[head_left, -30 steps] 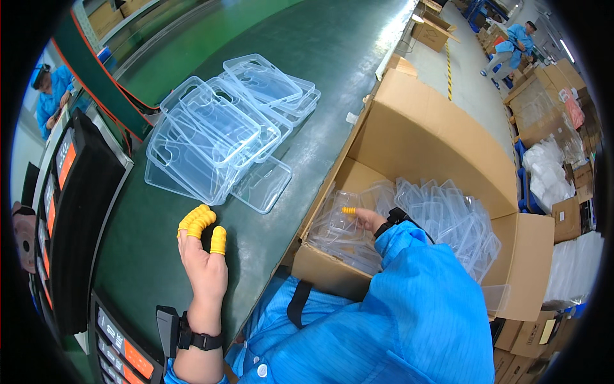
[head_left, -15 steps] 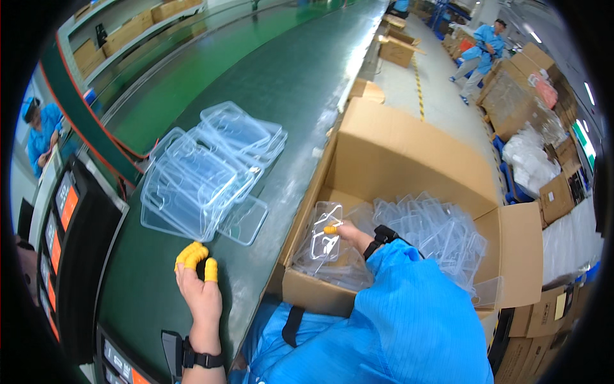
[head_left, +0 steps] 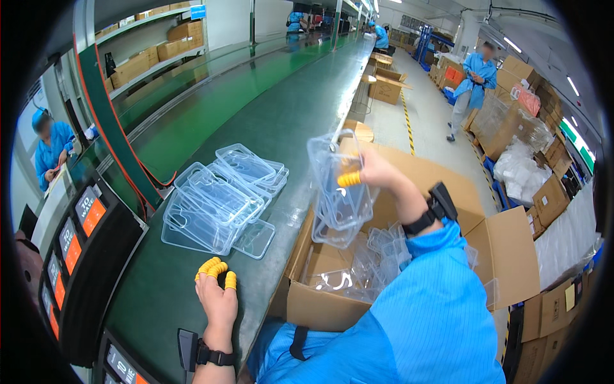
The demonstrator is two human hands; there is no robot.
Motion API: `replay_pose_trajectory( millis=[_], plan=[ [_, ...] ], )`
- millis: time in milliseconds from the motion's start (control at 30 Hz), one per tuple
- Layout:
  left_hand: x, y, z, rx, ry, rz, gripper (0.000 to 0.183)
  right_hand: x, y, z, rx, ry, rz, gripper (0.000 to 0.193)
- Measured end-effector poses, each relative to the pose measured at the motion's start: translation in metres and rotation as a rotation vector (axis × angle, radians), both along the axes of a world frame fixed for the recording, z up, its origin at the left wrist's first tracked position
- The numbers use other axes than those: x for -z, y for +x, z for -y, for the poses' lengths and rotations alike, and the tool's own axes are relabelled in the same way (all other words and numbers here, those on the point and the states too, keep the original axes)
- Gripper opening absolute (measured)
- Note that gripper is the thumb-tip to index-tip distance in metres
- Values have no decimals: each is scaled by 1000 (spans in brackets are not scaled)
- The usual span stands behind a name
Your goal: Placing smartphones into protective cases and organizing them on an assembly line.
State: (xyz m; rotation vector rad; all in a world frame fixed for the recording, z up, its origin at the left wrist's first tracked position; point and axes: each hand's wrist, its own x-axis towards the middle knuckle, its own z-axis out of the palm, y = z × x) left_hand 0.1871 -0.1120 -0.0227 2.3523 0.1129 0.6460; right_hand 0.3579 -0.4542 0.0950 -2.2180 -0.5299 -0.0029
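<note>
My right hand, in yellow finger cots, grips a few clear plastic cases. These thin, rounded rectangles hang upright over the near-left side of an open cardboard box; motion blurs them slightly. Inside the box lie several more clear pieces, partly hidden by my blue sleeve. My left hand, also wearing yellow finger cots, rests on the green worktop, its thumb apart from slightly bent fingers and nothing held. Just beyond it, a loose heap of similar clear cases lies overlapped.
Black bins with orange-and-white labels line the left side. A green post rises beyond them. One co-worker sits at far left; another stands in the right aisle near stacked cartons.
My right hand has risen out of the box with the clear cases, toward the worktop edge. My left hand stays on the worktop. The whole view has tilted up, showing more of the room.
</note>
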Motion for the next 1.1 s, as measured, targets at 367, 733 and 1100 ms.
replay_pose_trajectory(
  millis=[367, 733, 1100],
  plan=[
    [8, -3, -9, 36, -10, -13, 23, -89, 77, -197, -539, -524, 183, 40],
    [2, -3, -2, 33, -14, -71, 24, -35, 119, -275, -595, -842, 480, 59],
    [6, -2, -2, 22, 6, -41, 24, 26, 70, -214, -210, -543, 571, 66]
  ],
)
